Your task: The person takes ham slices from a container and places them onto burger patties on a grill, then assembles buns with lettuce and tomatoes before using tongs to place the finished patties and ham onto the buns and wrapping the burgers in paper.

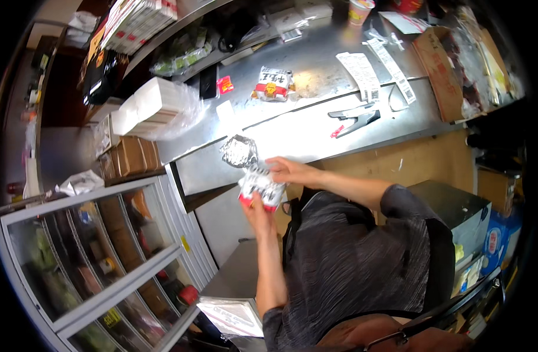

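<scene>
Off the counter's near edge, a small white paper food bag (265,187) with black writing and a red lower band is between both my hands. My left hand (259,215) grips it from below, the thumb lying across its front. At its upper right side, my right hand (288,170) pinches the paper. A crumpled foil-wrapped bundle (239,152) sits just beyond the bag's upper end; whether the two touch I cannot tell. Farther back on the steel counter (308,57) lies a similar filled bag (273,84), white with a red band.
Black-handled scissors or tongs (357,118) and printed paper slips (361,75) lie on the counter's right part. A phone (208,82), a red card (225,85) and plastic-wrapped white boxes (150,108) are at left. An open carton (440,75) stands far right. A glass-door fridge (115,259) fills the lower left.
</scene>
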Motion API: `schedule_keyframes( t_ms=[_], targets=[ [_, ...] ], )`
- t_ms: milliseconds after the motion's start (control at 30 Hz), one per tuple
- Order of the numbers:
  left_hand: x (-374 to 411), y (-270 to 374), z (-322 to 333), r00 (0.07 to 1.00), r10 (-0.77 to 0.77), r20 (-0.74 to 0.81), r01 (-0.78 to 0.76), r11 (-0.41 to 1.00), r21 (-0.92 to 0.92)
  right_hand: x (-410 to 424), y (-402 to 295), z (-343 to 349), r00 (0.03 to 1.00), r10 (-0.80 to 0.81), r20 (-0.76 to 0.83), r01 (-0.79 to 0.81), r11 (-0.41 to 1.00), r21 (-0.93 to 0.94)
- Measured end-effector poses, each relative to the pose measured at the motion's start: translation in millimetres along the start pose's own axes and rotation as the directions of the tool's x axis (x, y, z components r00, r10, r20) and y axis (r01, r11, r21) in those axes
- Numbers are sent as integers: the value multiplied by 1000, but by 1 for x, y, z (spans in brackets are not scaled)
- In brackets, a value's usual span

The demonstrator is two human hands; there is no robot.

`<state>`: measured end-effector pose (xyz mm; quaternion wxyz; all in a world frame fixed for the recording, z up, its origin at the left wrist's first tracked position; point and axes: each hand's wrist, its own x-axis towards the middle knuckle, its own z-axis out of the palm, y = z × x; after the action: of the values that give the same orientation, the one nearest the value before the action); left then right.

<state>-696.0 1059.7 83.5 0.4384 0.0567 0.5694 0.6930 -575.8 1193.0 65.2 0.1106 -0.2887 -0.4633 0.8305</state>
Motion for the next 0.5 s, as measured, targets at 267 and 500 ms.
schedule_keyframes(
  t_ms=[267,500],
  targets=[
    [1,-20,33,997,10,-78,19,930,367,9,-3,-37,945,84,-315,9,959,283],
    [-75,-58,-77,929,-174,-326,226,966,129,50,-10,-104,726,-44,-686,180,975,128]
  ],
)
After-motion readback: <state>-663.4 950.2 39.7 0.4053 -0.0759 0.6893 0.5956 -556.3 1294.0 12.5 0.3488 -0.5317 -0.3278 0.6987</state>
